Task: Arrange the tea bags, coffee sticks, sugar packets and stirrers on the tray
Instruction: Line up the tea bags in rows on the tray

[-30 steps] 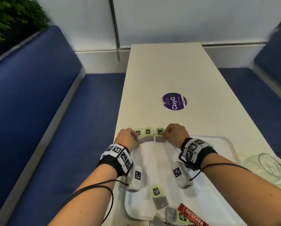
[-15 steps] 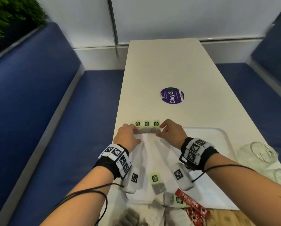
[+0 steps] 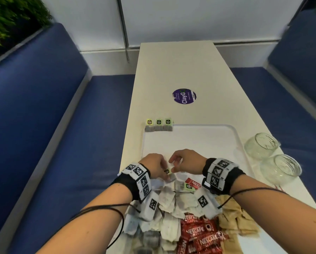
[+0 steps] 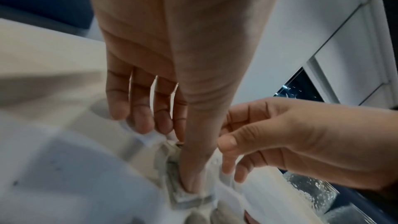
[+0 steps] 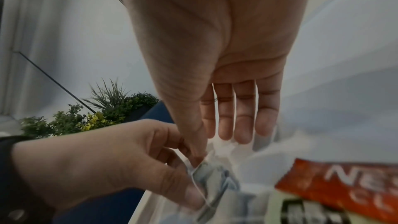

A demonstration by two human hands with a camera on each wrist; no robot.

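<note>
Pinching tea bag [image 3: 171, 176]: left hand [image 3: 154, 166] thumb down, right hand [image 3: 185, 162] fingertips at tag.

3 tea bags [image 3: 159, 125] lined up at tray [image 3: 234, 136] far edge, 2 glass bowls [image 3: 261, 145], 1 purple sticker [image 3: 184, 96].

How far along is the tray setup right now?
Early. Three tea bags sit in a row at the tray's far left corner. The left hand and right hand pinch a fourth tea bag. Left: loose tea bags, coffee sticks, brown packets.
</note>
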